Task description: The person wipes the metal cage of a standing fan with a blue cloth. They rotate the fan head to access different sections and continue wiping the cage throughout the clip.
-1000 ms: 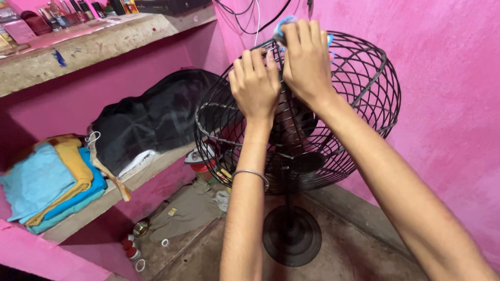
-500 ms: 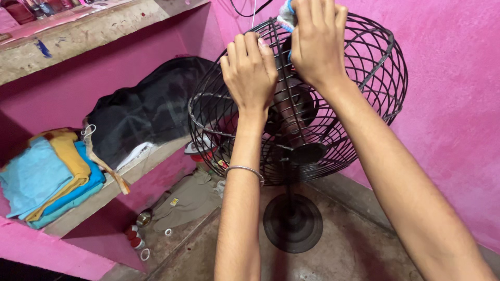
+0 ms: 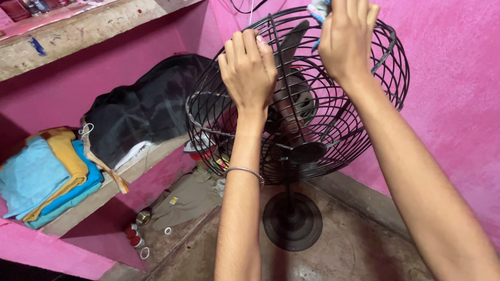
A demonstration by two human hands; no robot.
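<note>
head cam: left hand [image 3: 249,70] grips black fan cage [image 3: 364,130], right hand [image 3: 348,39] clamps blue-white cloth [image 3: 317,9] on top.

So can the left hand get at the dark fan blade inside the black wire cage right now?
Probably not: the left hand grips the outside of the black wire cage, and its closely spaced bars stand between the fingers and the dark fan blade.

Small yellow rectangular packet [image 3: 173,200] on floor below lower shelf [image 3: 125,174], left of fan base [image 3: 292,221]. Red-and-white round containers [image 3: 133,238] nearer shelf foot. No signs, screens.
</note>
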